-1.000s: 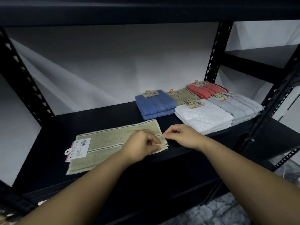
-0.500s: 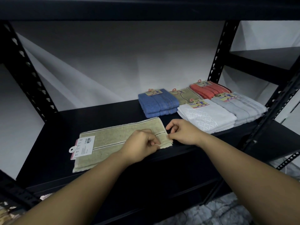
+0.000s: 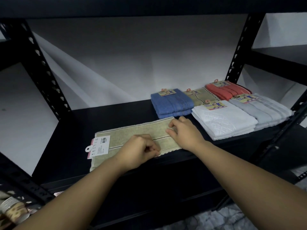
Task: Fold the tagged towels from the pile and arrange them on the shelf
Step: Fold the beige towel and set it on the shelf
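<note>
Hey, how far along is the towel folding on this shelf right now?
Done: five folded tagged towels sit at the shelf's right end: blue, tan, coral, white and grey. In hand: the olive towel lies in a long strip, the left hand and right hand pinching its right end. Left: folding it shorter and placing it beside the others.

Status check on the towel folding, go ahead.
Left hand pinches the olive towel's near edge; right hand grips its right end. Towel flat on shelf, tag at left. Blue towel sits just behind.
</note>
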